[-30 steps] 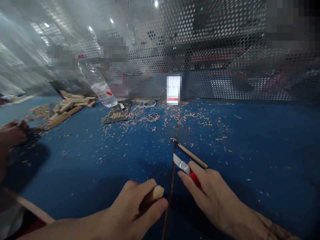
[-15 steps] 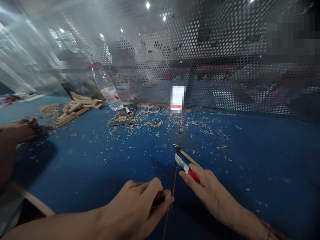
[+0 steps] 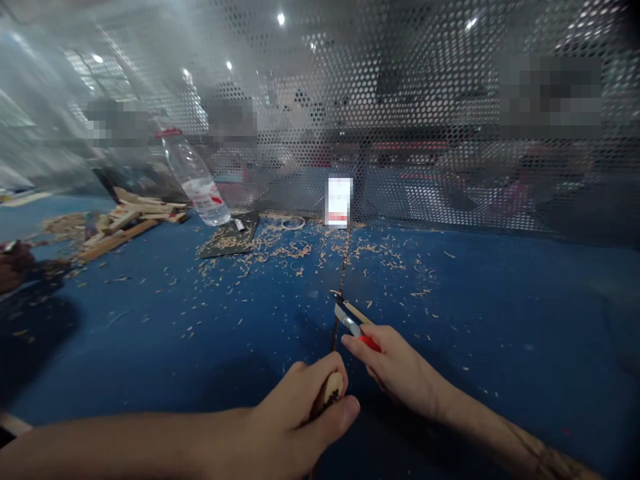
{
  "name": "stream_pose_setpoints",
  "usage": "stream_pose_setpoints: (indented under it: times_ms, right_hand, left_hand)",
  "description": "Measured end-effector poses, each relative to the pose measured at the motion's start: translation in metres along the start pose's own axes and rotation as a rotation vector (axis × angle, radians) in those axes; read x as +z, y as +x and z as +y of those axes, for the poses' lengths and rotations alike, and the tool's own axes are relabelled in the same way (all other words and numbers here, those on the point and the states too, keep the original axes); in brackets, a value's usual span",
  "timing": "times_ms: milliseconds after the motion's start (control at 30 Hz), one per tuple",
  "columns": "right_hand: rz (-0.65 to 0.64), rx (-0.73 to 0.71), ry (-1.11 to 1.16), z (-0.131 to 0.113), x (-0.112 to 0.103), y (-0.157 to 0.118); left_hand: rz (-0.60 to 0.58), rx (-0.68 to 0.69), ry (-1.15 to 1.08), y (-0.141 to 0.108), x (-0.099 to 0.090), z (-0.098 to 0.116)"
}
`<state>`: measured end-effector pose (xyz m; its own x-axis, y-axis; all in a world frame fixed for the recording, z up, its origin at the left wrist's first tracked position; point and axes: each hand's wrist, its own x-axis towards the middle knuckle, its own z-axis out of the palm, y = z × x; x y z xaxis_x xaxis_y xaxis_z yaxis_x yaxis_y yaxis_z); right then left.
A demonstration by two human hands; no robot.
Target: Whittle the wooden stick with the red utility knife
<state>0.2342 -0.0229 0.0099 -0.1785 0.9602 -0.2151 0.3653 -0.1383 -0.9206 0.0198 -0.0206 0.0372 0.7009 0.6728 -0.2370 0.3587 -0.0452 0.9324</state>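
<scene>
My left hand (image 3: 293, 410) is closed around a small light wooden piece (image 3: 333, 385) with dark marks, its rounded end showing between finger and thumb. The rest of the piece is hidden in the palm. To the right, my right hand (image 3: 405, 367) grips a utility knife (image 3: 369, 342) with a red body, its blade out and pointing up and left, apart from the wood. Just beyond the knife, a slim tool with a pale wooden handle (image 3: 357, 311) and dark tip lies on the blue table (image 3: 240, 373).
Wood shavings (image 3: 290, 250) are scattered over the table's far part. A dark board (image 3: 225, 248), a tilted plastic bottle (image 3: 200, 190) and wood offcuts (image 3: 125, 223) stand or lie at the back left. A perforated screen (image 3: 400, 133) rises behind. Another person's hand (image 3: 15, 267) is at far left.
The view has swung slightly right, so the scene sits further left. My left hand has come closer to my right hand, and the wooden piece now points more upward.
</scene>
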Motion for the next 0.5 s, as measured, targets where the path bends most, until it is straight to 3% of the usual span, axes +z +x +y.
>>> stream_pose_setpoints:
  times_ms: [100, 233, 500]
  right_hand:
    - [0.028, -0.048, -0.035, 0.001, 0.000, 0.001]
    - [0.049, -0.058, -0.073, 0.003, 0.001, -0.001]
    - [0.190, -0.173, -0.447, 0.004, 0.016, -0.010]
  left_hand:
    - [-0.092, -0.068, -0.223, 0.010, 0.002, -0.005]
    - [-0.025, -0.132, -0.550, 0.023, 0.004, -0.015]
    - [-0.032, -0.105, -0.629, 0.026, 0.012, -0.034]
